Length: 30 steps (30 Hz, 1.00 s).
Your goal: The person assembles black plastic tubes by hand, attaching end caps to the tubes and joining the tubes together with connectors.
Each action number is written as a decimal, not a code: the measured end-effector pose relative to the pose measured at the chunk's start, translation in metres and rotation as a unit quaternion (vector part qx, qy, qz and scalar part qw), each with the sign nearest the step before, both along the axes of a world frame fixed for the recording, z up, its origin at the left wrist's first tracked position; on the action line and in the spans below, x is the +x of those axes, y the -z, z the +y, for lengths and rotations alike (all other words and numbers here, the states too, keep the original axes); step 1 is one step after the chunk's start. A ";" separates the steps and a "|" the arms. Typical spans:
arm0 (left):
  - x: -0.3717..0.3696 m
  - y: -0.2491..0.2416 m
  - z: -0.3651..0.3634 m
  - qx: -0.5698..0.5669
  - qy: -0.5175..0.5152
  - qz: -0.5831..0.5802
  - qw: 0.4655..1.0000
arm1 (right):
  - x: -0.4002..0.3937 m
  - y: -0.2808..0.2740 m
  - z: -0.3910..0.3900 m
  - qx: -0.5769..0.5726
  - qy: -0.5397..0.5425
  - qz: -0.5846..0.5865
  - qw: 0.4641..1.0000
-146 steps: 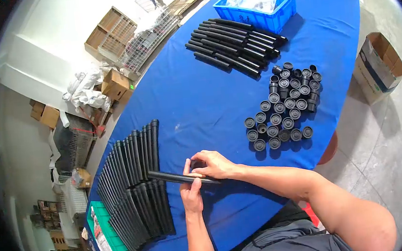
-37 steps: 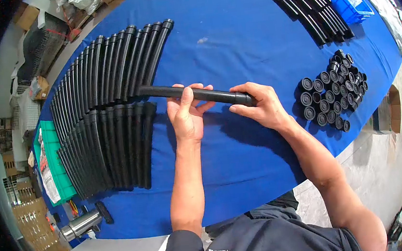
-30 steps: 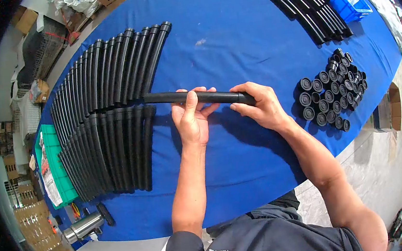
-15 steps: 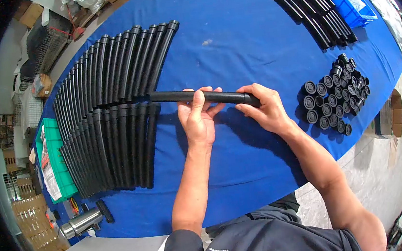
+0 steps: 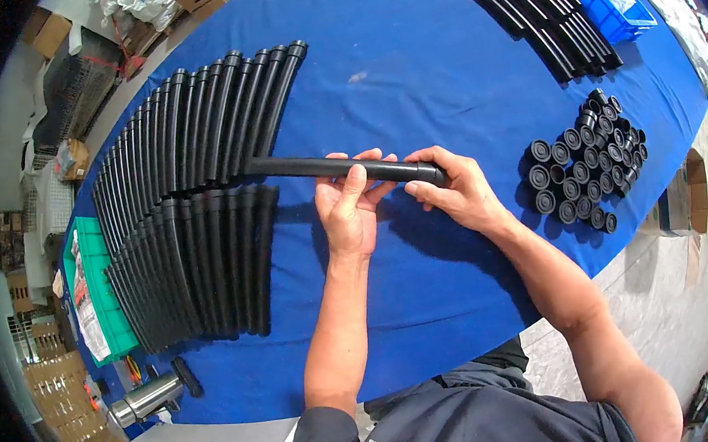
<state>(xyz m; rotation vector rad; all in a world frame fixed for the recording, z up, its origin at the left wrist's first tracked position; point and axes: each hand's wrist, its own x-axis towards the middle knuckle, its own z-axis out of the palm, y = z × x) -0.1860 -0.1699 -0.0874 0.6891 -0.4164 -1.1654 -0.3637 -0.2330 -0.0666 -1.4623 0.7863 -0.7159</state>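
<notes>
A straight black tube (image 5: pixel 298 168) lies crosswise in front of me, held above the blue cloth. My left hand (image 5: pixel 348 217) is closed round its middle, palm up, the thumb on the near side. At the tube's right end sits a wider black end cap (image 5: pixel 430 174), and my right hand (image 5: pixel 464 193) grips it between thumb and fingers. The tube's left end reaches over the gap between an upper row of capped black tubes (image 5: pixel 216 119) and a lower row (image 5: pixel 220 264). Loose round black caps (image 5: pixel 566 188) stand grouped to the right of my right hand.
Bare-ended black tubes (image 5: pixel 552 19) lie at the far right beside a blue crate (image 5: pixel 632 25). A green crate (image 5: pixel 112 317) stands left of the rows, with a shiny metal cylinder (image 5: pixel 145 399) near the front left edge. The blue cloth (image 5: pixel 389 56) covers the table.
The view has shifted slightly. The tube and my right hand now appear a little further left in it; both hands keep their hold.
</notes>
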 end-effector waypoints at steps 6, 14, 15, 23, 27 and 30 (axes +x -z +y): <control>-0.010 -0.003 0.003 -0.003 -0.012 0.016 1.000 | -0.003 -0.001 0.002 -0.051 0.011 0.008 0.999; -0.006 -0.003 0.003 0.008 -0.010 0.004 1.000 | -0.002 0.001 0.002 -0.081 0.018 0.024 0.996; -0.005 -0.003 0.003 0.009 -0.008 -0.001 1.000 | -0.003 0.003 0.000 -0.116 0.018 0.040 0.992; 0.019 0.007 0.001 -0.003 0.041 0.026 0.999 | 0.003 -0.005 0.008 -0.119 0.000 0.024 0.993; 0.015 0.001 0.003 0.008 0.044 0.016 0.999 | -0.003 -0.003 0.006 -0.157 -0.016 0.071 0.985; 0.016 0.005 0.003 -0.010 0.051 0.050 0.997 | 0.002 0.003 0.006 -0.072 -0.032 0.027 0.997</control>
